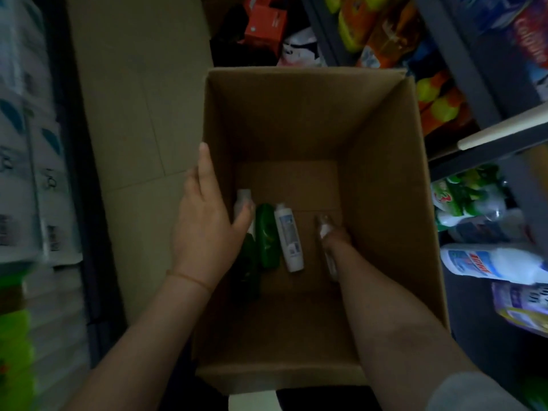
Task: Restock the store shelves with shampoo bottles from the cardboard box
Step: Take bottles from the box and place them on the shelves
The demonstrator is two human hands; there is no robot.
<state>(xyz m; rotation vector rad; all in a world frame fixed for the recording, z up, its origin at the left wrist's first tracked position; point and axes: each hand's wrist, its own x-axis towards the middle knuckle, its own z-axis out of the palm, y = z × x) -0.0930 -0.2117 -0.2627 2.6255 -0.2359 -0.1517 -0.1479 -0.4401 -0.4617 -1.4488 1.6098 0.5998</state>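
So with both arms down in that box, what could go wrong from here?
1. The right hand grips a clear bottle deep in the cardboard box; the dim light could make its hold slip.
2. The left hand rests on the box's left wall; leaning there might tilt the box.
3. The white bottle and green bottle lie loose alongside and could get knocked.

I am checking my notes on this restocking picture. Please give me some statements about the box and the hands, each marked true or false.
1. The cardboard box is full to the top. False: only a few bottles lie on its bottom.
2. The white bottle lies beside a green bottle. True.
3. The right hand is down inside the box. True.
4. The left hand hangs far from the box. False: it rests on the left wall of the box.
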